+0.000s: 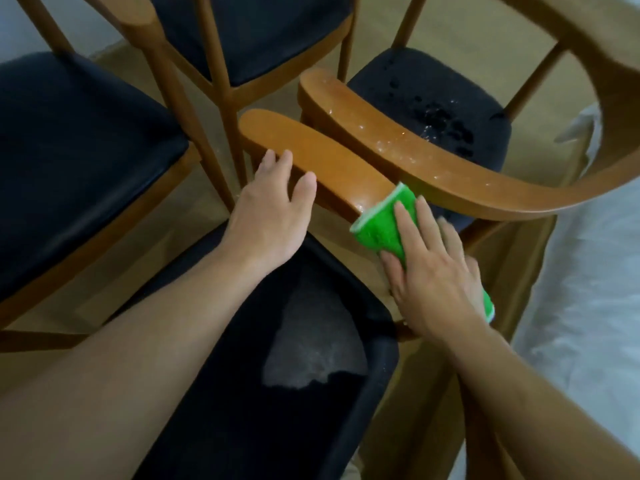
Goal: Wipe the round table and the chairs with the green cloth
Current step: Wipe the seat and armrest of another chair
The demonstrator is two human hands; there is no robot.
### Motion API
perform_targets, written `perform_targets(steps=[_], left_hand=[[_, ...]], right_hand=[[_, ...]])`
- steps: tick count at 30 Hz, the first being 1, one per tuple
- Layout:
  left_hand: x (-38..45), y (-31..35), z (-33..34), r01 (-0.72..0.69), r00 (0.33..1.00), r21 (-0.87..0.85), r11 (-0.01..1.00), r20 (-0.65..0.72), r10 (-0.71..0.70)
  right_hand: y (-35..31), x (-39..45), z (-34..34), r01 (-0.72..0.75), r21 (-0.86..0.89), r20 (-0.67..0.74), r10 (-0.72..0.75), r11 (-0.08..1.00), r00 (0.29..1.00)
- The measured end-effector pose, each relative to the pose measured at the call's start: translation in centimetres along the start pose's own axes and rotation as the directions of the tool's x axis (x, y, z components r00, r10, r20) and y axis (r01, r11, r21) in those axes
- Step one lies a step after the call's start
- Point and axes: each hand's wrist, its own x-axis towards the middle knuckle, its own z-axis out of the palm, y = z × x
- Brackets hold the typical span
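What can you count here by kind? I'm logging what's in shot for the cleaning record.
Chairs with dark seats: 4
Green cloth: 1
Hands: 2, left hand, right hand
Total: 7

Two bare forearms and hands (429,282), no sleeves, rings or watch.
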Motion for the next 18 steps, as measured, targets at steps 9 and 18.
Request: perform_targets(steps=[9,18], left_hand=[[2.3,6.9,4.0,-0.07,0.974,0.685,0.725,0.204,-0.098],[3.8,10.8,4.4,-0.012,0.94,0.798,0.603,0.214,-0.264]], right_hand=[[5.9,-13.3,-0.8,-0.597,0.525,0.417,0.429,0.607,0.802],[4.1,-1.8,-1.8,-0.247,0.369,0.174,0.195,0.896,0.965]])
